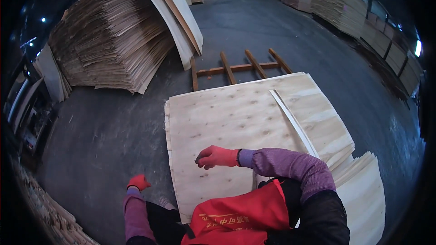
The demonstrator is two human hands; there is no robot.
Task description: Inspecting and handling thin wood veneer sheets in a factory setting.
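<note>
My right hand (211, 156), in a red glove, is over the pale veneer sheets (227, 113), its fingers loosely bent and apart with darkened tips. My left hand (139, 182), also gloved in red, is beside the stack's left edge above the dark floor, thumb out and fingers slightly curled, holding nothing visible. A long narrow veneer strip (291, 120) lies diagonally on the top sheet. At the lower right a lower layer of sheets (363, 190) fans out. My red apron (236, 213) and striped purple sleeves show at the bottom.
A wooden slatted frame (228, 68) lies beyond the sheets. A tall, uneven veneer pile (109, 41) with leaning boards (181, 22) stands at the upper left. More stacks (338, 9) line the right side of the concrete aisle (236, 18). Dark equipment (34, 122) and more sheets (45, 208) are at left.
</note>
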